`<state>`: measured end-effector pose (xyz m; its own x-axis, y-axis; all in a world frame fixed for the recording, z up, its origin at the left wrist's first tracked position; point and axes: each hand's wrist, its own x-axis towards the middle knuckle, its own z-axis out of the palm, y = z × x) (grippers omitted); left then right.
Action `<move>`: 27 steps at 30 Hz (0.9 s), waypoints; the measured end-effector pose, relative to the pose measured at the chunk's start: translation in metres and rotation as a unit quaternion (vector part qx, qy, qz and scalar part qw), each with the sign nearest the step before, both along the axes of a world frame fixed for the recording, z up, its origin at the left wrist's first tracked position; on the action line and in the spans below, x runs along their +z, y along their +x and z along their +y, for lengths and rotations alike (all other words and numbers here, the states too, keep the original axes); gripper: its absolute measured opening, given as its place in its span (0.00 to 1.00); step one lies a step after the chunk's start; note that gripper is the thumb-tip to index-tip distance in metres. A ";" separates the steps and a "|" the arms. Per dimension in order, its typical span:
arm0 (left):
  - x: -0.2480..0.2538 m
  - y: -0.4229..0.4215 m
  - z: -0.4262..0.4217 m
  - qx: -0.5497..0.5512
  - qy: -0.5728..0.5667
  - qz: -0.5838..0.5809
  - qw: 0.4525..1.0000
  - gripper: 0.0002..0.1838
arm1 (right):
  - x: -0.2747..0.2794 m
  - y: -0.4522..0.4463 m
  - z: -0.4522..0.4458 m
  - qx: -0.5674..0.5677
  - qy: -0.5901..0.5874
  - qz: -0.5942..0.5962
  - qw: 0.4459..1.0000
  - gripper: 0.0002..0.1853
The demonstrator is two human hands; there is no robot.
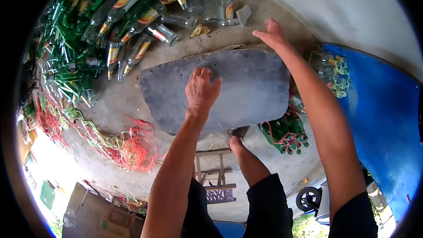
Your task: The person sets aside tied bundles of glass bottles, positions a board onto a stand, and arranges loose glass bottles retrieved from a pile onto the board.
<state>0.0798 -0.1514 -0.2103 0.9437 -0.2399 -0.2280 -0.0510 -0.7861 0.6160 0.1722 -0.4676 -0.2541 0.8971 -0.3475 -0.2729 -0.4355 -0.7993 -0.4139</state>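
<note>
Head view: left hand (202, 89) curls over the board (251, 90), maybe empty; right hand (274, 35) is past it, fingers apart. The bundle (291, 130) beside it is tied; bottles (125, 2) beyond aren't.

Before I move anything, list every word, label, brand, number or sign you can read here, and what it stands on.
None can be read.
Yellow-and-red labels on glass bottles: too small and blurred.
White-and-red label on a clear bottle: also too blurred.
Grey board beneath the left hand: no lettering visible.
</note>
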 end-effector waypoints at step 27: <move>-0.013 0.008 0.000 -0.028 0.021 -0.003 0.999 0.19 | -0.157 0.085 -0.035 0.032 -0.087 0.124 0.988 0.54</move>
<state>0.0878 -0.1510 -0.2229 0.9308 -0.2816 -0.2331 -0.0987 -0.8076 0.5814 0.2567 -0.5026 -0.4107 0.8317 -0.3527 -0.4288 -0.4524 -0.8782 -0.1551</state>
